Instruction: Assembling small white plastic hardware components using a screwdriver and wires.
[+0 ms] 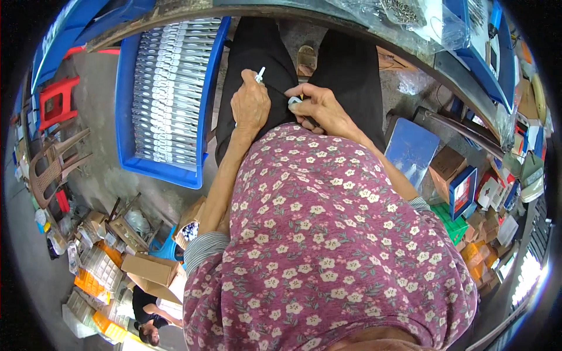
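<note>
My left hand is closed above my left thigh, back of the hand up. A small white stick-like plastic piece pokes out of its curled fingers. My right hand pinches a small pale grey-white piece between thumb and fingers, over the gap between my thighs. Something dark shows under the right fingers, too hidden to name. The two hands are apart. To the left of my left hand is a blue crate with stacked rows of slim grey-and-white handled items.
A worktable edge runs ahead of my knees, with a clear bag and a pile of small metal parts. A blue panel stands at right. Red stool, brown chair and cardboard boxes lie left; another person is behind.
</note>
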A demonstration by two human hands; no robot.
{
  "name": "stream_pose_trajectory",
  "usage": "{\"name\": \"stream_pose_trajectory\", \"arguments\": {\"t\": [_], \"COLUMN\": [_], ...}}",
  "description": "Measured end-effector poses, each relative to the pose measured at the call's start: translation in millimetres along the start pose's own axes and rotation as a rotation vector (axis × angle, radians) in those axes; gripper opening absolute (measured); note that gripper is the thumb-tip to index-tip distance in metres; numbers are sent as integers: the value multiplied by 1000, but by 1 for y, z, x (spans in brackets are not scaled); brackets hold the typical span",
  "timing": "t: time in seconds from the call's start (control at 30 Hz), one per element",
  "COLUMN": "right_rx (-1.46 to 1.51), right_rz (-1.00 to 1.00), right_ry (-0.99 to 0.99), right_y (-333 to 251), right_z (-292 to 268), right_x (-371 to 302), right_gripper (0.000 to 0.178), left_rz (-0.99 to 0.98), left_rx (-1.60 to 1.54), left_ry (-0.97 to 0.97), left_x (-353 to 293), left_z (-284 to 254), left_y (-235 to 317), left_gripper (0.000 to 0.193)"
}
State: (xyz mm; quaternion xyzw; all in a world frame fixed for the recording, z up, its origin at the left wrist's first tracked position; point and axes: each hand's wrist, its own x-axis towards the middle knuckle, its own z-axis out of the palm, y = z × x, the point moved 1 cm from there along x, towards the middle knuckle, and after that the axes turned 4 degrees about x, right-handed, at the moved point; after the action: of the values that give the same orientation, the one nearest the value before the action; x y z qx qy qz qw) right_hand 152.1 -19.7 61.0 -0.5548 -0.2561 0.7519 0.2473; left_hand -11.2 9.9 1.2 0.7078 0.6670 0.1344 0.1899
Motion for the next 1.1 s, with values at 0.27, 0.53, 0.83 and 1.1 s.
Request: {"name": "stream_pose_trajectory", "arguments": {"t": [0.27, 0.53, 0.83, 1.1], "right_rx": [-174, -243, -1086, -1524], "right_rz": [-200, -341, -717, -738], "right_ry": [-49, -40, 50, -14], "right_y": [7, 13, 0, -8], "right_z": [0, -1, 3, 7], "right_x": [3, 9, -4, -21], "right_gripper": [32, 26, 25, 39], "left_rz": [-75, -96, 23, 98], "left_rx": [-128, -158, 26, 112], "left_ry": [-38, -59, -90, -172], "left_x": [3, 3, 0, -6], "left_z": [-5, -7, -13, -11], "left_y": [-8, -7, 2, 17], "left_gripper": [15, 16, 15, 17]}}
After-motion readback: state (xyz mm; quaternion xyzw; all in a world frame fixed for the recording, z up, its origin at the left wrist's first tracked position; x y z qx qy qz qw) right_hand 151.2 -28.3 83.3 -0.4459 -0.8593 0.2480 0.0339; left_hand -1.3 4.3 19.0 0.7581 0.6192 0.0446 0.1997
